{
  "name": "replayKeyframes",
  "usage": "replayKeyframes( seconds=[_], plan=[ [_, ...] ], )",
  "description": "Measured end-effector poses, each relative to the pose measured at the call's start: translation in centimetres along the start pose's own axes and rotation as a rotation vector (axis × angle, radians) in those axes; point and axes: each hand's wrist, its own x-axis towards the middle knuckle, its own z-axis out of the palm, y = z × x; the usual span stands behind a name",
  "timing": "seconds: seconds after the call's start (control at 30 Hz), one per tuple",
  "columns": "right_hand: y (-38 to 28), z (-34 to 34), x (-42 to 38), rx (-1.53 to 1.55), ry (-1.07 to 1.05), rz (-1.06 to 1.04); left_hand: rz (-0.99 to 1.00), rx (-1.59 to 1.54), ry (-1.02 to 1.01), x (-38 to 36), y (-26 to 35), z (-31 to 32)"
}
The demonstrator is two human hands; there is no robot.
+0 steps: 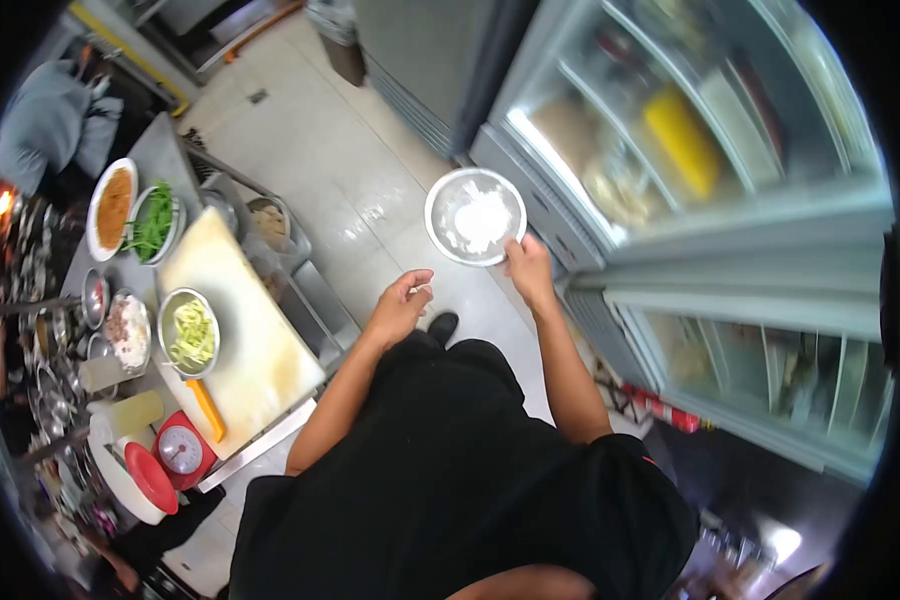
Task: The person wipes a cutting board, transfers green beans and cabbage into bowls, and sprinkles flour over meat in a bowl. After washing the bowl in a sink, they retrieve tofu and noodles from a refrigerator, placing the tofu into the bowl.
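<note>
In my right hand [529, 267] is a round metal bowl [444, 235], gripped by its rim near the fridges. White stuff, too bright to name, covers part of the bowl's bottom. My left hand [402, 308] hangs in front of my body, apart from the bowl. Its fingers are loosely curled with gaps between them, and nothing shows in them. To the left, a metal bowl of sliced green vegetable [192, 335] stands on a pale cutting board [260, 340]. A knife with a yellow handle [206, 408] lies beside it.
Glass-fronted fridges [590, 265] stand close on my right. The worktable carries a red scale [181, 452], a bowl of leafy greens [153, 222] and an oval dish of orange-brown food [113, 210]. Another person [45, 125] is at the far left, near flames [4, 204].
</note>
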Motion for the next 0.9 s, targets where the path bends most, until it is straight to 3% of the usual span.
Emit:
replayKeyframes(
  seconds=[0.2,0.27,0.37,0.47,0.57,0.67,0.8,0.9],
  plan=[
    [-1.0,4.5,9.5,-0.173,-0.319,0.026,0.010,-0.182,0.308,5.0,5.3,-4.1],
    [-1.4,6.5,12.6,-0.153,-0.436,-0.027,0.024,-0.343,0.422,7.3,6.2,-5.2],
    [-4.8,9.1,16.9,-0.102,-0.572,-0.027,0.013,-0.321,0.566,12.4,5.9,-8.5],
    [-5.8,11.1,23.1,-0.170,-0.691,-0.064,0.023,-0.372,0.590,17.6,6.7,-12.4],
    [-7.6,14.3,30.1,-0.073,-0.687,0.058,0.004,-0.456,0.689,21.0,10.0,-16.3],
    [-8.0,18.4,36.4,0.052,-0.615,-0.109,0.028,-0.518,0.735,25.0,12.2,-21.8],
    [-10.0,25.6,44.0,-0.004,-0.579,-0.090,0.067,-0.558,0.831,30.1,13.3,-29.3],
    [-14.2,31.6,47.6,0.096,-0.671,-0.037,0.069,-0.634,0.871,33.7,15.3,-33.8]
  ],
)
